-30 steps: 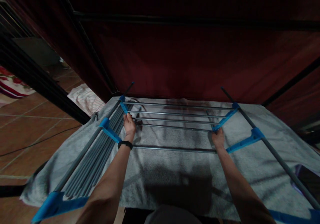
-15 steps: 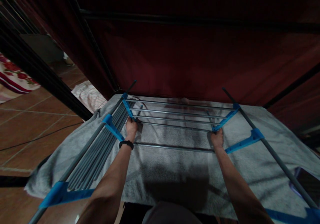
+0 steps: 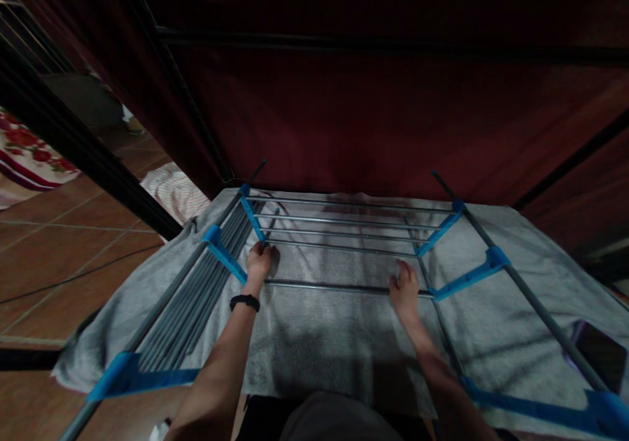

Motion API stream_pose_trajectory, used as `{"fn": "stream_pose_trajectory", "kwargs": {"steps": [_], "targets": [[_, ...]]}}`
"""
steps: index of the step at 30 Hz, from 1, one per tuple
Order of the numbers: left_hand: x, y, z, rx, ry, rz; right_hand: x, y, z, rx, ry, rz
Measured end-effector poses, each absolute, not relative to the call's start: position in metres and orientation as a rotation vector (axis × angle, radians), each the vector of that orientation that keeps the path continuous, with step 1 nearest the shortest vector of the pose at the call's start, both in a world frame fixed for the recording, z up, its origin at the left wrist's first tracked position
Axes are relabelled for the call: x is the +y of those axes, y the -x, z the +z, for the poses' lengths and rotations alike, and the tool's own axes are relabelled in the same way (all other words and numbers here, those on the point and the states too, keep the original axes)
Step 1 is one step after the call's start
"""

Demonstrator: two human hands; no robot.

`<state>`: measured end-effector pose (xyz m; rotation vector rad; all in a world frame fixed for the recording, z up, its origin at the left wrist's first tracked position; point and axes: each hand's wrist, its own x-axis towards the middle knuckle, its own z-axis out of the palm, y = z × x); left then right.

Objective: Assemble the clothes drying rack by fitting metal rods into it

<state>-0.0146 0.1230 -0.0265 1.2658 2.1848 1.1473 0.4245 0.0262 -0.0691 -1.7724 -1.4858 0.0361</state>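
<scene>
A partly assembled drying rack with grey tubes and blue plastic brackets lies over a grey blanket (image 3: 339, 336). My left hand (image 3: 259, 262), wearing a black wristband (image 3: 244, 302), is closed around the inner end of the far left bracket (image 3: 252, 217), where it meets the inner tube. My right hand (image 3: 407, 290) hovers by the right end of the nearest crossbar (image 3: 334, 288), fingers apart and holding nothing. Just beyond it are the far right bracket (image 3: 439, 232) and the middle right bracket (image 3: 472, 277). Several thin crossbars span the two far brackets.
A bundle of loose grey tubes (image 3: 196, 297) lies along the rack's left side. A phone (image 3: 600, 356) rests on the blanket at right. Dark red fabric (image 3: 344, 120) hangs behind. Tiled floor (image 3: 73, 251), a cable and a striped cloth (image 3: 174, 191) are at left.
My right hand has let go of the far right bracket and moved left and toward me, its fingers opening. The rack's right side has shifted slightly inward. My left hand stays at its bracket.
</scene>
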Motion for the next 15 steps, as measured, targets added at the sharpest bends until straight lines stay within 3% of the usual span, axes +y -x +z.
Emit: {"fn": "stream_pose_trajectory", "kwargs": {"steps": [6,11,15], "targets": [[0.097,-0.015,-0.021,2.083,-1.512,1.073,0.006,-0.415,-0.072,-1.599,1.661,0.049],[0.103,-0.06,-0.011,1.73,-2.043,0.994,0.049,-0.474,-0.037,-1.306,2.02,0.042],[0.119,-0.094,-0.011,1.606,-2.355,0.685,0.079,-0.489,-0.025,-1.15,2.249,0.222]]}}
